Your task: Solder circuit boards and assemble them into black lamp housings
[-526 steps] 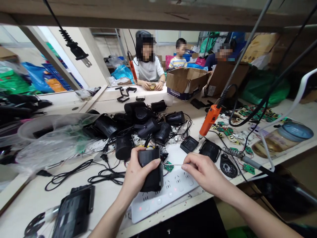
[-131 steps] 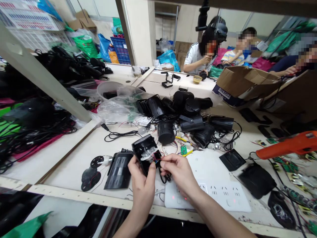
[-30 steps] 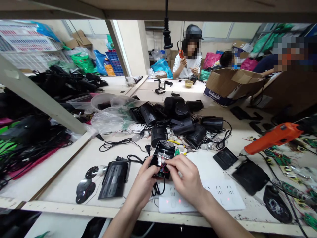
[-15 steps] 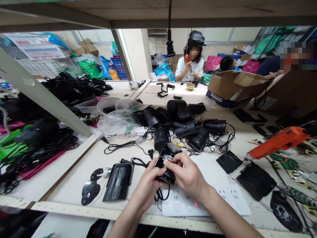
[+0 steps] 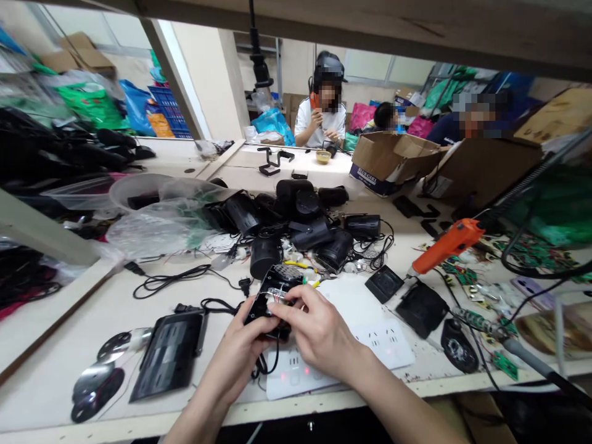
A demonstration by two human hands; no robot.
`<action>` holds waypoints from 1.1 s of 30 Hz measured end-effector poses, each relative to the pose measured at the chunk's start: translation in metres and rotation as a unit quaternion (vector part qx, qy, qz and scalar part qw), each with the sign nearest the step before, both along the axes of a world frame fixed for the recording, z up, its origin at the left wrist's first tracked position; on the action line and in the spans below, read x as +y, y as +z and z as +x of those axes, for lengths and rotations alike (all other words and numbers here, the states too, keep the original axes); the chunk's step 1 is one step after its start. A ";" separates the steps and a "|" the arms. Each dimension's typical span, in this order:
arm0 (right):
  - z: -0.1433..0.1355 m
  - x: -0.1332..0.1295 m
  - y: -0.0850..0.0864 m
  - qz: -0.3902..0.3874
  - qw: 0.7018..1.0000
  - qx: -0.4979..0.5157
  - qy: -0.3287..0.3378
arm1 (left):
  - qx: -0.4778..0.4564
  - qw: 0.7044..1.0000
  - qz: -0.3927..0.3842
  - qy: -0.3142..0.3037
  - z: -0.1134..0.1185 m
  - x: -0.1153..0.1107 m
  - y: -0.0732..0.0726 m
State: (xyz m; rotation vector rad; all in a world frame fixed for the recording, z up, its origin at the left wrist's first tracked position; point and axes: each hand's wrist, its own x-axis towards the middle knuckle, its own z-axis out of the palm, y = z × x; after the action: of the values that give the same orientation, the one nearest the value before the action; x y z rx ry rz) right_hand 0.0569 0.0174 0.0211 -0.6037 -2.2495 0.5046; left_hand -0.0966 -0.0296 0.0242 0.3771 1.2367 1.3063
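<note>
My left hand [image 5: 245, 339] is closed around an opened black device housing [image 5: 259, 311], held just above the table. Inside the housing show a perforated metal plate [image 5: 283, 271], a shiny clear part [image 5: 276, 293] and thin red wires. Over the housing's opening bends my right hand [image 5: 319, 327], its thumb and fingertips drawn together at the wires; what they pinch is hidden. A black cable hangs below the housing. Under my right hand lies a white power strip [image 5: 398, 351] with red lights. To the left rest a black curved cover [image 5: 169, 354] and round shiny discs [image 5: 95, 376].
Black cylindrical housings [image 5: 309, 231] are heaped beyond my hands, beside clear plastic bags [image 5: 152, 228]. At right lie an orange electric screwdriver [image 5: 448, 246], a soldering iron [image 5: 527, 354] and green circuit boards [image 5: 506, 364]. People sit behind a cardboard box [image 5: 383, 160].
My view has swung to the right, so everything sits further left and the soldering iron shows more fully. Both hands keep their places on the housing, with little visible finger movement.
</note>
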 end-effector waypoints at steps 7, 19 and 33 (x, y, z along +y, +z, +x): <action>0.065 -0.003 0.012 -0.108 0.988 0.055 -0.093 | 0.001 0.998 -0.029 -0.054 0.006 0.005 0.005; 0.205 -0.022 -0.038 0.025 0.843 -0.205 -0.497 | 0.008 0.992 -0.033 -0.122 0.031 0.028 0.008; 0.211 0.040 -0.022 -0.216 0.736 -0.462 -0.445 | -0.064 0.995 -0.046 -0.066 0.017 0.014 -0.002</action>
State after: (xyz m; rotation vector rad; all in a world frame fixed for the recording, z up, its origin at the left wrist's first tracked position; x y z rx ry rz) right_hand 0.2681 0.0577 -0.0008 -2.4598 -2.2399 0.2044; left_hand -0.0791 -0.0158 0.0221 0.2996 1.1396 1.1389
